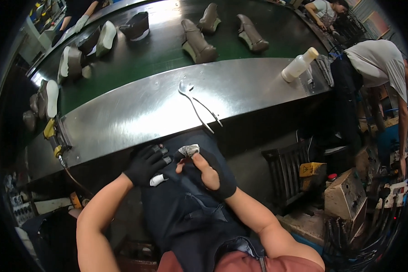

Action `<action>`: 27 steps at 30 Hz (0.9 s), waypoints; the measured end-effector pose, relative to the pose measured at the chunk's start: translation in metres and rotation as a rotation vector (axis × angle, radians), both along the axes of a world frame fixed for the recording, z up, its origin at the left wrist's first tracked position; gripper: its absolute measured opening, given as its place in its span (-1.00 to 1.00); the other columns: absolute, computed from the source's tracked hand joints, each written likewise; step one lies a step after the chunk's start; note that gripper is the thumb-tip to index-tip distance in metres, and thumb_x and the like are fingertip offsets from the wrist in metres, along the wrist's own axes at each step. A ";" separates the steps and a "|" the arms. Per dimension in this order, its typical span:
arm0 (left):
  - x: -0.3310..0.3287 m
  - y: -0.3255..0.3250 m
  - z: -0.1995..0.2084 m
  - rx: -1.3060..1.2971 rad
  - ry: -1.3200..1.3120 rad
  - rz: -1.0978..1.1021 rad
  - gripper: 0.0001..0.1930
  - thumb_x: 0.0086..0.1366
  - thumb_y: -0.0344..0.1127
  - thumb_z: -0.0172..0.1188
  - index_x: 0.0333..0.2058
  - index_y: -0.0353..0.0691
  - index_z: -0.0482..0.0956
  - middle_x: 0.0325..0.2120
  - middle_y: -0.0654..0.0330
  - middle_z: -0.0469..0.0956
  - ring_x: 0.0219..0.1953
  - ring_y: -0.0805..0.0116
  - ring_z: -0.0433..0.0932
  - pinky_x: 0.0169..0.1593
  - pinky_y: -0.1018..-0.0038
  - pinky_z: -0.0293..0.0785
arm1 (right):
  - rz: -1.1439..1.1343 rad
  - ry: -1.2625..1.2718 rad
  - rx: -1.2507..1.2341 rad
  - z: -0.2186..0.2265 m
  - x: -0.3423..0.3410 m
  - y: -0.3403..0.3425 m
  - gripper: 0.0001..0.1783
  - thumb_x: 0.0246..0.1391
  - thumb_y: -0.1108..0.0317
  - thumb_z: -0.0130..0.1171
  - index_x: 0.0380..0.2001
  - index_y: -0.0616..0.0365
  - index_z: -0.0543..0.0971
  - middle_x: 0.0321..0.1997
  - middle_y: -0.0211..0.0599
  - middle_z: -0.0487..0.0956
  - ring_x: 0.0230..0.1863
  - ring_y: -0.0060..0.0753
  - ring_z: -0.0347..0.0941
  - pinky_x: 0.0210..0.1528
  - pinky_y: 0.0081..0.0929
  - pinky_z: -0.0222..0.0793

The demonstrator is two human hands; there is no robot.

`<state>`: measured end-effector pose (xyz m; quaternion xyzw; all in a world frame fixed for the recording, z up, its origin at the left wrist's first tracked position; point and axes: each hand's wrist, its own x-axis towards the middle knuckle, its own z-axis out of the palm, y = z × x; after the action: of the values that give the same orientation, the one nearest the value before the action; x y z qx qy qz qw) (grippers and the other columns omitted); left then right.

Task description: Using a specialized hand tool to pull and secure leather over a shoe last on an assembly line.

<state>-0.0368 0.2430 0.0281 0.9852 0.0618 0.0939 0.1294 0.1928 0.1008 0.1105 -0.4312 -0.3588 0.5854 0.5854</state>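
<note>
My left hand [146, 165], in a black glove, rests on my dark apron over my thighs, fingers stretched out; its thumb is wrapped in white. Beside it, my right hand [209, 174] wears a black glove that leaves the thumb bare. Its fingers curl inward, and the thumb tip lies against a greyish-white wrapping [188, 150] at the fingertips. Whether anything sits between them is hidden. Ahead of both hands, steel pincers [184, 87] lie on the metal ledge [136, 106], handles toward me and overhanging its front edge.
Brown shoe uppers on lasts, such as one boot [197, 43], stand along the green conveyor belt [140, 68]. A white bottle [298, 67] leans at the ledge's right end. A yellow-black air tool [54, 138] hangs at left. Another person [376, 63] bends over at right, near a control box [347, 192].
</note>
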 end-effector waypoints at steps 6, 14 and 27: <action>0.000 0.003 0.004 -0.025 0.008 -0.005 -0.40 0.17 0.05 0.30 0.10 -0.19 0.54 0.21 -0.09 0.40 0.27 -0.15 0.34 0.33 -0.01 0.23 | 0.325 0.523 0.083 0.023 -0.004 -0.018 -0.39 0.44 -0.02 -0.34 0.08 0.32 0.46 -0.16 -0.17 0.60 -0.11 -0.36 0.51 0.05 -0.45 0.38; -0.003 0.002 -0.007 -0.014 0.032 0.002 -0.36 0.14 0.05 0.29 0.16 -0.11 0.48 0.26 -0.04 0.34 0.33 -0.10 0.27 0.36 -0.02 0.16 | 0.297 0.279 -0.211 0.040 -0.010 -0.036 -0.21 0.05 -0.37 0.03 -0.40 0.32 0.59 -0.30 -0.17 0.57 -0.32 -0.35 0.44 -0.28 -0.48 0.33; -0.005 0.000 -0.008 -0.105 0.025 0.016 -0.37 0.11 -0.03 0.26 0.17 -0.11 0.48 0.28 -0.08 0.33 0.35 -0.13 0.23 0.38 -0.04 0.10 | 0.279 0.635 -0.040 0.060 -0.014 -0.034 -0.41 0.08 -0.21 0.03 -0.61 0.16 0.49 -0.65 -0.30 0.37 -0.52 -0.32 0.25 -0.37 -0.39 0.17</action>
<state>-0.0414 0.2428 0.0198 0.9776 0.0759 0.0794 0.1796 0.1784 0.0673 0.1708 -0.1857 -0.2027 0.7718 0.5734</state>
